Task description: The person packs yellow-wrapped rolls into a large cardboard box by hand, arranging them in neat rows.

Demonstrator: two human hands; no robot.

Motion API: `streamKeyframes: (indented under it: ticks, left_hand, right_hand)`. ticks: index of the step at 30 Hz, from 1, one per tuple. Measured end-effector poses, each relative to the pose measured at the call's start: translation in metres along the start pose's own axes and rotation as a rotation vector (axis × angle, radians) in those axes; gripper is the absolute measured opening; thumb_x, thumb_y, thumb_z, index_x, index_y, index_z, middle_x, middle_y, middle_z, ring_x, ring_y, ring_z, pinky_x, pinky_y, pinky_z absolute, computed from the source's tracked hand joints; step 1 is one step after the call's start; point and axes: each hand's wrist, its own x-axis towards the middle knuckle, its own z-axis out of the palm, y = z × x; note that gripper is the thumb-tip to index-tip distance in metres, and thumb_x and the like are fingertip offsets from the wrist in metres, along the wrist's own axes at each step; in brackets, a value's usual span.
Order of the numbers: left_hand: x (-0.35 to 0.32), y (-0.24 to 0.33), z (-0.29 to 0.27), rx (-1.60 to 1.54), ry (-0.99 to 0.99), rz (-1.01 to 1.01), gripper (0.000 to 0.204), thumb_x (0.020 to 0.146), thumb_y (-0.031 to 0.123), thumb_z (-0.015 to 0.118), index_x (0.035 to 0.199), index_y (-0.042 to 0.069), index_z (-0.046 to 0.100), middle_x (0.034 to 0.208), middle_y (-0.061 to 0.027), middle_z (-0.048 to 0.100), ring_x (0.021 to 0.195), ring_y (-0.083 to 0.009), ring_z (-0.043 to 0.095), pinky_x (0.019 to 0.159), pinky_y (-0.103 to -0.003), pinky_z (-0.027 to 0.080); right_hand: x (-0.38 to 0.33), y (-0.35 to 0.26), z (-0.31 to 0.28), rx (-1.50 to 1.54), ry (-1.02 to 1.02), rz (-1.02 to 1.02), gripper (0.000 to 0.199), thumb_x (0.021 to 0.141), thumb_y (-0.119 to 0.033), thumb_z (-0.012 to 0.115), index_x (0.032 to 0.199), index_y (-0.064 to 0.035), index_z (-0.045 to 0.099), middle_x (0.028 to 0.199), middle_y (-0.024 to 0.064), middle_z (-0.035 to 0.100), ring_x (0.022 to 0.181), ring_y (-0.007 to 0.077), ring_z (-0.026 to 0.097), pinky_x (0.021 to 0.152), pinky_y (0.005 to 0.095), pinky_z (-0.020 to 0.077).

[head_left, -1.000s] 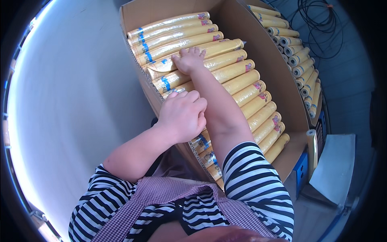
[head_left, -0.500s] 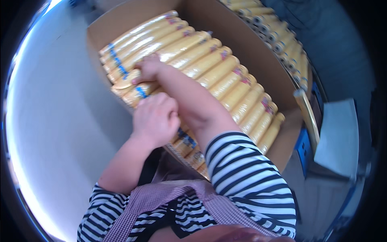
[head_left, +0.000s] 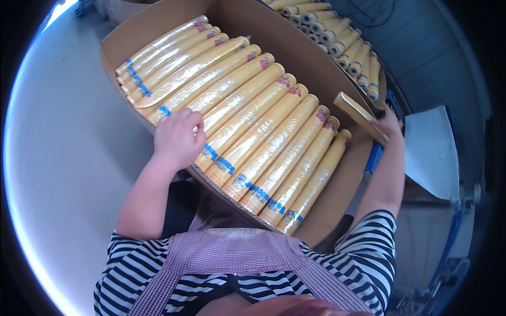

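A brown cardboard box (head_left: 301,37) lies before me, with a slanting row of yellow plastic-wrapped rolls (head_left: 253,105) bearing blue and pink print. My left hand (head_left: 179,138) is closed, knuckles up, over the lower ends of the rolls by the box's near wall. What its curled fingers hold, if anything, is hidden. Beyond the box's right side, my right hand (head_left: 389,125) is closed around the lower part of a single yellow roll (head_left: 354,112). That roll tilts up and left, its top end over the box's right wall. One roll (head_left: 197,68) lies askew on top of the row.
More yellow rolls (head_left: 337,39) are stacked behind the box at the upper right, their round ends toward me. A pale sheet-like panel (head_left: 429,152) and a blue part (head_left: 373,158) stand right of the box. Grey floor (head_left: 68,131) stretches along the left.
My right hand has left the rolls at the box's left part and swung right to grip the separate roll, which now tilts leftward. My left hand stays by the near wall.
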Motion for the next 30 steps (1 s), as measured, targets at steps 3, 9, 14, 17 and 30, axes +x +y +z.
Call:
streamKeyframes:
  ticks: [3, 9, 14, 17, 30]
  left_hand:
    - [0.001, 0.000, -0.002, 0.017, -0.020, -0.017, 0.005, 0.085, 0.017, 0.060, 0.087, 0.012, 0.062, 0.089, -0.0078, 0.064, 0.090, -0.0325, 0.065, 0.079, -0.046, 0.048]
    - [-0.003, 0.008, -0.009, 0.033, -0.103, -0.113, 0.015, 0.086, 0.022, 0.063, 0.096, 0.011, 0.066, 0.095, -0.0090, 0.069, 0.092, -0.0318, 0.067, 0.084, -0.046, 0.052]
    - [0.006, -0.002, -0.021, -0.558, -0.005, -0.341, 0.066, 0.101, 0.053, 0.054, 0.153, 0.014, 0.042, 0.152, -0.0170, 0.048, 0.136, -0.0337, 0.051, 0.113, -0.045, 0.041]
    - [0.017, -0.005, -0.039, -1.217, 0.251, -0.305, 0.075, 0.107, 0.054, 0.043, 0.165, 0.012, 0.021, 0.166, -0.0208, 0.026, 0.152, -0.0343, 0.031, 0.124, -0.046, 0.026]
    - [-0.015, 0.038, -0.085, -2.096, 0.303, 0.119, 0.071, 0.106, 0.062, 0.038, 0.152, 0.008, 0.040, 0.150, -0.0190, 0.050, 0.140, -0.0338, 0.047, 0.118, -0.051, 0.036]
  right_hand:
    - [-0.045, 0.066, -0.003, 0.120, -0.303, 0.271, 0.075, 0.069, -0.017, 0.094, 0.136, -0.0019, 0.064, 0.125, 0.0160, 0.072, 0.118, 0.0287, 0.067, 0.108, 0.0390, 0.0466]
    - [-0.044, -0.022, 0.003, 0.038, -0.038, -0.055, 0.058, 0.071, -0.031, 0.088, 0.122, -0.0104, 0.069, 0.119, 0.0147, 0.072, 0.114, 0.0377, 0.066, 0.101, 0.0428, 0.0505]
    - [-0.088, -0.174, -0.004, 0.203, 0.196, -0.537, 0.058, 0.070, -0.025, 0.090, 0.122, -0.0138, 0.068, 0.114, 0.0109, 0.066, 0.113, 0.0362, 0.059, 0.100, 0.0463, 0.0482]
    - [-0.114, -0.243, 0.003, 0.407, 0.235, -0.793, 0.062, 0.065, -0.017, 0.092, 0.121, -0.0141, 0.066, 0.113, 0.0100, 0.064, 0.111, 0.0372, 0.057, 0.099, 0.0466, 0.0475]
    - [-0.135, -0.301, 0.004, 1.125, 0.380, -0.793, 0.059, 0.067, -0.012, 0.094, 0.120, -0.0125, 0.066, 0.121, 0.0075, 0.065, 0.113, 0.0296, 0.059, 0.098, 0.0420, 0.0470]
